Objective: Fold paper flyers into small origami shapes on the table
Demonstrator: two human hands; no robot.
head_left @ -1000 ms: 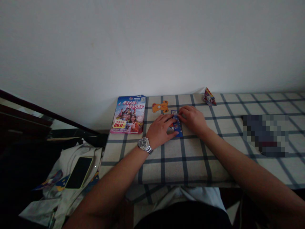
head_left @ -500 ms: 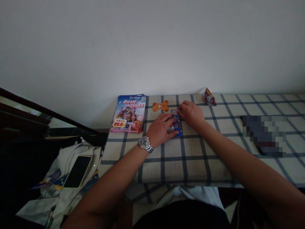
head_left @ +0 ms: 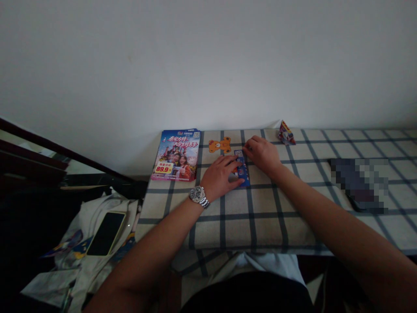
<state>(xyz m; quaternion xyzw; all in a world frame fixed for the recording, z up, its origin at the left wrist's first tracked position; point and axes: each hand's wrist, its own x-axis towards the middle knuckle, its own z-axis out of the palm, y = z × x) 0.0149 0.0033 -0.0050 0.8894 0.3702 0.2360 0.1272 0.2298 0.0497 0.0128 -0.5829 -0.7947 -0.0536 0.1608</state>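
Observation:
A small folded flyer (head_left: 245, 173), blue with a printed code at its top, lies on the checked tablecloth. My left hand (head_left: 221, 176), wearing a metal watch (head_left: 197, 195), rests on the flyer's left part with fingers spread flat, covering much of it. At the flyer's upper right corner, my right hand (head_left: 262, 153) has its fingers curled and pressed together against the paper; the fingertips are partly hidden. Just beyond my left hand is an orange bear cutout (head_left: 220, 145). A stack of printed flyers (head_left: 177, 156) sits farther left.
A folded paper pyramid (head_left: 286, 134) stands by the wall at the back. On the right lies a dark, partly pixelated flat object (head_left: 352, 182). A phone (head_left: 107, 234) rests on a pale bag (head_left: 74, 261) left of the table. The tablecloth (head_left: 260, 234) hangs over the front edge.
Both hands keep almost the same place on the folded flyer. My right hand has shifted very slightly; nothing else has visibly moved.

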